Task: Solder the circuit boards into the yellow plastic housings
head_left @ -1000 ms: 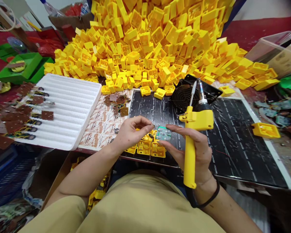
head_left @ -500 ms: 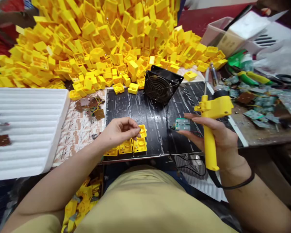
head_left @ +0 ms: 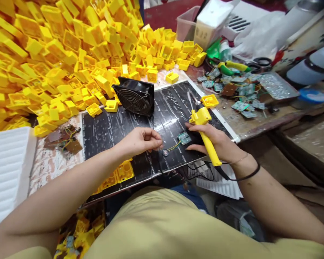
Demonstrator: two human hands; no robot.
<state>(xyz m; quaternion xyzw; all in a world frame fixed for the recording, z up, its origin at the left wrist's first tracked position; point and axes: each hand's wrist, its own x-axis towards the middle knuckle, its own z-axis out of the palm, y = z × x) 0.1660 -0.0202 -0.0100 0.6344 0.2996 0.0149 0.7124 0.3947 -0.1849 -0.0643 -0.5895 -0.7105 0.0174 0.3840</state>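
Observation:
My right hand [head_left: 217, 140] is wrapped round a yellow soldering gun [head_left: 209, 144], its metal tip pointing up and away. A small green circuit board [head_left: 184, 138] lies between that hand's thumb and fingertips; whether they touch it I cannot tell. Thin yellowish wires run from the board to a small round dark disc [head_left: 165, 153] on the black mat [head_left: 140, 158]. Just left of the disc, my left hand [head_left: 142, 141] is closed in a pinch, and anything in it is too small to name. Yellow plastic cases [head_left: 125, 171] sit partly hidden under my left forearm.
A black fan [head_left: 135, 97] stands on the mat before a large heap of yellow cases [head_left: 78, 54]. One yellow case [head_left: 209, 100] lies near the soldering tip. Loose circuit boards [head_left: 245, 90] and pliers [head_left: 232, 67] lie at right, a white ribbed tray [head_left: 8, 162] at left.
My view has turned right. My left hand has moved from the row of yellow cases to beside the round disc. My right hand still holds the soldering gun, now tilted more to the left.

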